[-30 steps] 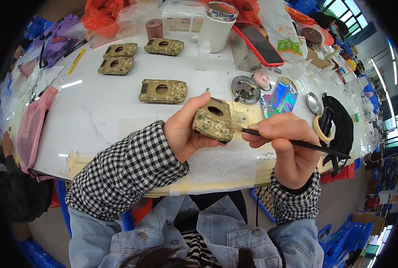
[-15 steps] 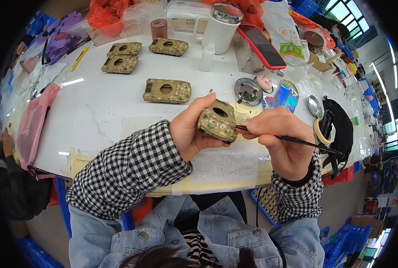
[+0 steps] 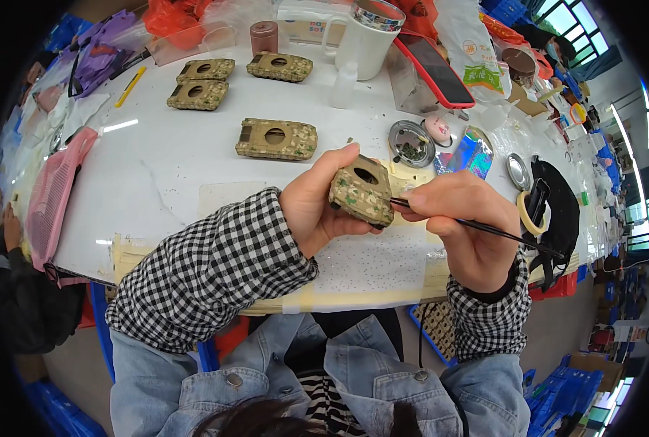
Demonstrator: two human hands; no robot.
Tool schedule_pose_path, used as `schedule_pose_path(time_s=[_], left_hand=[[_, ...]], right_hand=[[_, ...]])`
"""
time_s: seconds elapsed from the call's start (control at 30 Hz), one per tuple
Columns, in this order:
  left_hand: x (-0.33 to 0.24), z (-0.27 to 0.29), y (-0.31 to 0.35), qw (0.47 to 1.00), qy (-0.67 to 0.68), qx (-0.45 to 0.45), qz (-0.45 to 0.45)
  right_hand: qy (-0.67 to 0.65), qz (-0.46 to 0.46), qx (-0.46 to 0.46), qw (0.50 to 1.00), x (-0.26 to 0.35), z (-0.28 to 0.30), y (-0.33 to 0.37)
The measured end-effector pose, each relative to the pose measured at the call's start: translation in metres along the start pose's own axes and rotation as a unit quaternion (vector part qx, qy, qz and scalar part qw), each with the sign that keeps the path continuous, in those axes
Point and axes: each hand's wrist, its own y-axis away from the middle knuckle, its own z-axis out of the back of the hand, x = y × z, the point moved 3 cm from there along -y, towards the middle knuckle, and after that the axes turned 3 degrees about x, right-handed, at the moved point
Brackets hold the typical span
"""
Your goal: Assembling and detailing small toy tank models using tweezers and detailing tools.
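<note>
The left hand point(image 3: 315, 207) was raised above the near edge of the white table point(image 3: 157, 167), fingers closed round a camouflage-painted model hull point(image 3: 361, 191), thumb up along its far side. The hull was tilted, its long axis running from upper left to lower right, with the round opening in its top turned toward the camera. Immediately to its right, the right hand point(image 3: 464, 231) held a thin black-handled brush point(image 3: 477, 226) in a pen grip, fingers pinched narrow on the shaft. The brush lay nearly level, handle trailing right and slightly down; its tip met the hull's right-hand edge. The right hand was thus the nearer to the working point, the hull lying to the left of its fingertips.

On the table beyond, four further camouflage hulls point(image 3: 275, 139) lay flat, well apart from the hands. To the right stood a round metal dish point(image 3: 411, 143), a white mug point(image 3: 363, 40) and a red phone point(image 3: 432, 69). The surface was crowded at its far edge and right side; blue crates point(image 3: 568, 390) stood on the floor at lower right.
</note>
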Motion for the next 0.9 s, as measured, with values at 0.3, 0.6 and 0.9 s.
schedule_pose_path(time_s=[0.3,0.6,0.9], left_hand=[[-0.0001,0.0006,0.0003,1.000,-0.004,-0.001,0.006],[0.0007,0.0000,-0.0003,1.000,-0.006,-0.020,-0.002],[-0.0006,-0.0016,0.0007,0.999,0.001,-0.032,0.014]], right_hand=[[0.033,0.026,0.023,0.999,0.0008,0.0019,-0.0026],[0.046,0.035,0.028,0.998,0.0023,0.0020,-0.0034],[0.041,0.029,0.030,0.998,0.0018,0.0020,-0.0024]])
